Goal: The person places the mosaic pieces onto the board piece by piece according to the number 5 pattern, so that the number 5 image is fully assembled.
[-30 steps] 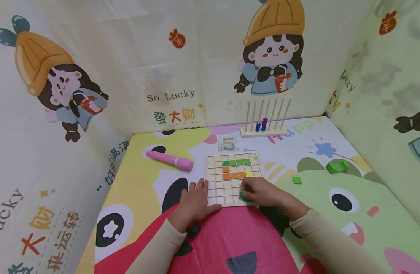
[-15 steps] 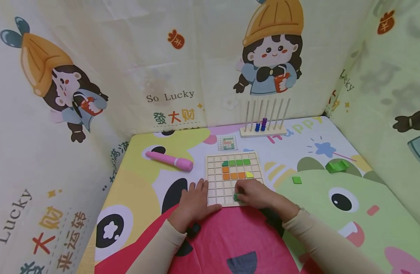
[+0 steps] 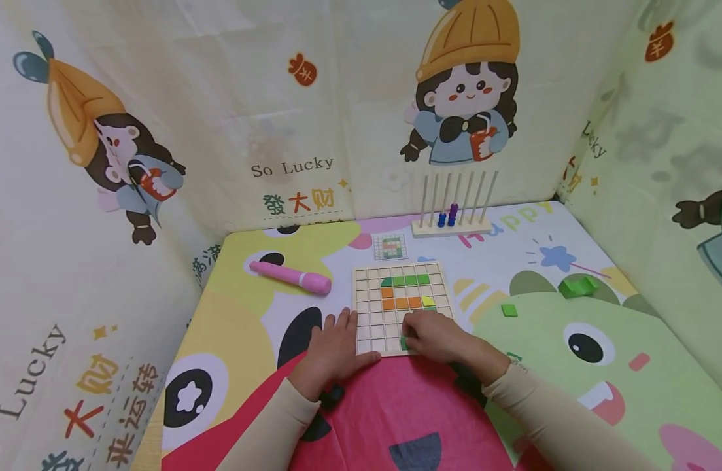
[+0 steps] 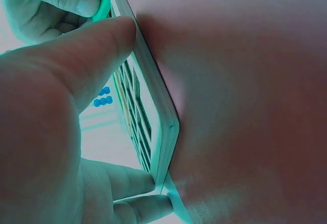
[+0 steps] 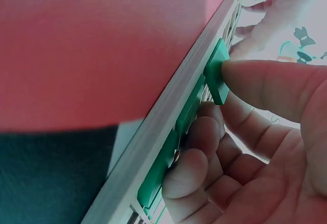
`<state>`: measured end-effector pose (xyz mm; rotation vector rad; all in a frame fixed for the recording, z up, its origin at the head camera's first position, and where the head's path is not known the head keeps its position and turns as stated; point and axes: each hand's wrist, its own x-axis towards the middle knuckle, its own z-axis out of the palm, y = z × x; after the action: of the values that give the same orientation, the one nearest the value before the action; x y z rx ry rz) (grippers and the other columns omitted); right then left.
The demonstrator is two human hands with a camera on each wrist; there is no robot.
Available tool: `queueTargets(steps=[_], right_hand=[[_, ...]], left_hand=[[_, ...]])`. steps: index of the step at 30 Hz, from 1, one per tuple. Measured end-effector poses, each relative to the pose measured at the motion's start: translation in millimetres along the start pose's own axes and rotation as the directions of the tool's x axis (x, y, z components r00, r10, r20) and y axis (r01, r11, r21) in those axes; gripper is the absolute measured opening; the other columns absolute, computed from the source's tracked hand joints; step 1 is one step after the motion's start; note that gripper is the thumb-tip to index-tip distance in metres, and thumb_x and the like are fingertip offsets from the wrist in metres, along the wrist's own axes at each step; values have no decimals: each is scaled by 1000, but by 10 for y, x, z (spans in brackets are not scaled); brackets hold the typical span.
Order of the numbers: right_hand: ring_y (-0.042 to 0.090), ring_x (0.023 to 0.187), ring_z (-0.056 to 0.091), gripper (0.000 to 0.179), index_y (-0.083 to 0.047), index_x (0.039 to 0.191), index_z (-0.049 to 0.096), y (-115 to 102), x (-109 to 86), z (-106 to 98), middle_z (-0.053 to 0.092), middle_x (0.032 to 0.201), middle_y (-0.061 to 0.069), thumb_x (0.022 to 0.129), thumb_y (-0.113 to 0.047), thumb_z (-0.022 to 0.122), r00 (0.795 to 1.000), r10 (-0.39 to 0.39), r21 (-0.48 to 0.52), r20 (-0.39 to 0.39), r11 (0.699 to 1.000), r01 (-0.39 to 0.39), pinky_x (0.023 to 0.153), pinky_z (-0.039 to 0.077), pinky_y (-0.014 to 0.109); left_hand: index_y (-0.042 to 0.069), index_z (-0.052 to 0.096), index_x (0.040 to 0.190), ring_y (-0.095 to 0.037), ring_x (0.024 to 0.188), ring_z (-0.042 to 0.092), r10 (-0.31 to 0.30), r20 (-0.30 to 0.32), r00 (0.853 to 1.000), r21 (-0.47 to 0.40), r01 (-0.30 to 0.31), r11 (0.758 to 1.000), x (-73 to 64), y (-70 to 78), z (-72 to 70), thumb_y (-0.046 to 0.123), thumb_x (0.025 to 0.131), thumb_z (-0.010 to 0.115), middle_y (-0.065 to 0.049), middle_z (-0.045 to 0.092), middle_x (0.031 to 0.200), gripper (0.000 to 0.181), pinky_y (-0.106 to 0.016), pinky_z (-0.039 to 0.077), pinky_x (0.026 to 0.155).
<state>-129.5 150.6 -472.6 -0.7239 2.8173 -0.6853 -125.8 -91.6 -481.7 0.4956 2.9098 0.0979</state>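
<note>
A wooden grid board (image 3: pixel 369 324) lies in front of me with rows of green, orange and yellow tiles in its cells. My left hand (image 3: pixel 334 347) rests at the near left corner, thumb along the front edge and fingers against the left side. Over the front row, my right hand (image 3: pixel 434 333) pinches a small green tile (image 5: pixel 218 71), tilted into the grid in the right wrist view. Two more green tiles (image 5: pixel 159 169) sit beside it along that edge, with curled fingers close over them. From the head, the right hand covers most of this row.
Behind the board lies a pattern card (image 3: pixel 390 247), and farther back a peg stand (image 3: pixel 452 227) with blue and purple beads. A pink microphone-shaped thing (image 3: pixel 293 277) lies left. Loose green tiles (image 3: pixel 509 311) and a green piece (image 3: pixel 579 286) lie right.
My right hand has moved left along the board's front row with the green tile, then stayed near there as the tile tipped down to the grid. My left hand has kept its place.
</note>
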Motion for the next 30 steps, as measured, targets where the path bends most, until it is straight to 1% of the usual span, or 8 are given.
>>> queueTargets(steps=[5,12,17,20,23,26,30], right_hand=[[10,76,53,13,-20,85,63,-14,11,9,57,80,-8,91,-14,73,1000,0,-30,-6,1000,0,69,47,32],[11,74,51,18,-21,79,61,-50,-15,14,53,78,-7,89,-11,73,999,-40,-91,-26,995,37,65,45,30],[10,75,53,16,-21,81,63,-57,-43,18,53,79,-8,89,-12,74,997,-57,-103,-49,993,52,67,47,31],[10,76,55,11,-20,85,67,-49,-67,9,56,83,-9,89,-13,74,996,-66,-92,-55,994,60,70,49,32],[9,80,56,5,-19,92,71,-22,-118,-26,60,87,-9,91,-16,75,996,-64,-57,-58,997,60,75,52,34],[8,82,58,7,-18,97,72,41,-195,-80,63,90,-10,91,-18,75,996,-54,-20,-71,998,53,79,54,35],[7,82,58,8,-15,100,72,166,-334,-165,65,91,-9,92,-15,74,994,-28,4,-105,1000,28,78,54,34]], left_hand=[[5,38,159,-40,139,45,0,-2,1000,-1,0,1000,-11,6,-13,73,83,68,-17,42,160,106,-60,49,98],[5,39,158,-39,138,46,-5,0,1000,-8,5,1000,-16,12,-23,73,83,69,-17,43,160,106,-60,49,98],[5,40,158,-39,137,46,-2,-5,1000,-10,2,1000,-26,14,-24,73,83,69,-17,43,159,105,-61,49,98],[5,40,158,-39,137,46,-2,-6,1000,-13,2,1000,-22,10,-20,72,83,69,-17,43,159,106,-61,49,98],[5,39,158,-39,138,45,-3,-2,1000,-18,3,1000,-18,9,-25,72,83,70,-17,43,159,106,-61,49,99],[5,38,159,-39,138,45,-4,2,1000,-26,4,1000,-20,13,-37,71,82,71,-17,43,160,106,-61,49,99],[5,39,158,-39,137,46,-3,3,1000,-38,3,999,-22,11,-42,69,80,75,-17,43,159,108,-61,50,98]])
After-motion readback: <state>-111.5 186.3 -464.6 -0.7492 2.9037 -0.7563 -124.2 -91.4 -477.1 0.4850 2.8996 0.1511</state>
